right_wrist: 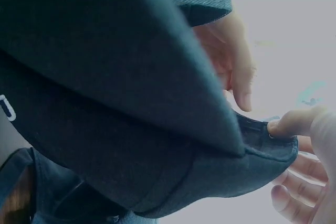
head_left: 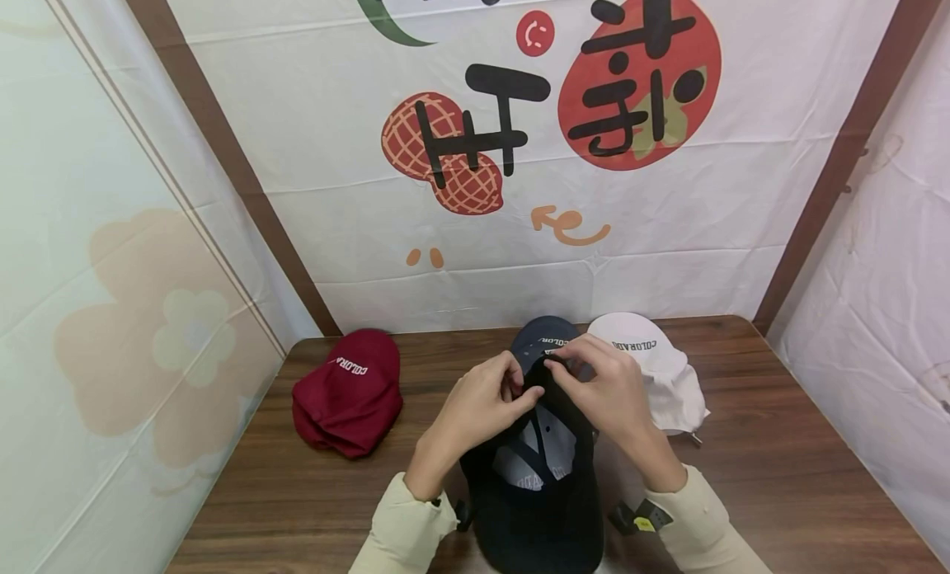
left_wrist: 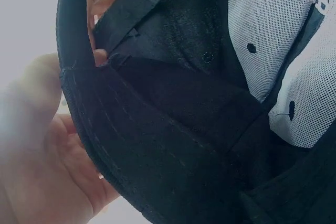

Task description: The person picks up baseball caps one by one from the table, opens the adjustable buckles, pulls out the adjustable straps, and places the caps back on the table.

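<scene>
A black baseball cap [head_left: 538, 529] is tilted up with its brim toward me and its inside showing. Its pale mesh lining [left_wrist: 270, 30] fills the upper right of the left wrist view. My left hand [head_left: 478, 401] grips the left side of the cap's back edge, some fingers behind the fabric. On the other side, my right hand [head_left: 609, 384] pinches the back end between thumb and fingers. The right wrist view has the right thumb [right_wrist: 294, 121] pressed on the edge by the back opening, its other fingers spread below.
A dark red cap [head_left: 349, 392] lies at the left of the wooden table [head_left: 779, 475]. Behind the black cap sits a navy cap [head_left: 542, 333], partly covered by my hands. To its right is a white cap [head_left: 653, 364]. A printed cloth [head_left: 312, 79] hangs behind the table.
</scene>
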`<state>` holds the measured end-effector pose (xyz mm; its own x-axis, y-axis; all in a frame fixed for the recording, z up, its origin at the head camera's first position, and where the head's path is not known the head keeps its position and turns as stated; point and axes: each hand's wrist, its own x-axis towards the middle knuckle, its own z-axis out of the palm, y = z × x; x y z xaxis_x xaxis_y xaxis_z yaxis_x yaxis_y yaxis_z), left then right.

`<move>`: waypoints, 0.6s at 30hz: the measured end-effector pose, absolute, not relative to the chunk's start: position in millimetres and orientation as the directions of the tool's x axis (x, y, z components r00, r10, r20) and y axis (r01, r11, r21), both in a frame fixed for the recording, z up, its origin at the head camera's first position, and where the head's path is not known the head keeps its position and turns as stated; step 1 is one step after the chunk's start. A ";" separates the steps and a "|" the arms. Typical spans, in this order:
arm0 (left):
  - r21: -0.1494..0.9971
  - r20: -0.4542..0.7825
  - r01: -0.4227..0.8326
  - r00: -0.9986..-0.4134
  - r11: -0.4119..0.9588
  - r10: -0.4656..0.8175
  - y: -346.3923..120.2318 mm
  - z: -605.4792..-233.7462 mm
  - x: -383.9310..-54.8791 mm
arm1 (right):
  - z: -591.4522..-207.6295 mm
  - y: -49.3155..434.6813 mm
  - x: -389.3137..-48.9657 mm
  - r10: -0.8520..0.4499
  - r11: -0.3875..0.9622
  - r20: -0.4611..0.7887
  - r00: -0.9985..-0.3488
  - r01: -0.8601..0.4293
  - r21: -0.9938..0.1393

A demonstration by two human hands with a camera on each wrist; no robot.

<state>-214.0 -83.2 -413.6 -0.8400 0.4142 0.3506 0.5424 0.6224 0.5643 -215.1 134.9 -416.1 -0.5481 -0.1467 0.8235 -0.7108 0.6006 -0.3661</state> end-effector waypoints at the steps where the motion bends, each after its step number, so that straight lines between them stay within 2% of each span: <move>1: 0.565 0.345 0.542 -0.840 0.622 0.419 -83.2 -414.2 -214.3 | -416.4 135.0 -215.0 -0.147 0.598 0.823 -0.549 -0.712 -0.368; 11: 0.556 0.334 0.549 -0.835 0.624 0.436 -84.4 -416.4 -215.4 | -415.5 134.6 -213.0 -0.141 0.578 0.823 -0.550 -0.721 -0.383; 18: 0.598 0.357 0.550 -0.834 0.583 0.420 -85.5 -414.9 -215.9 | -414.7 134.2 -212.7 -0.144 0.570 0.825 -0.546 -0.727 -0.382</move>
<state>-215.9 -85.5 -414.9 -0.8342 0.4201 0.3573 0.5498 0.5831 0.5982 -212.7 134.2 -414.7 -0.5460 -0.1437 0.8254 -0.7273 0.5702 -0.3819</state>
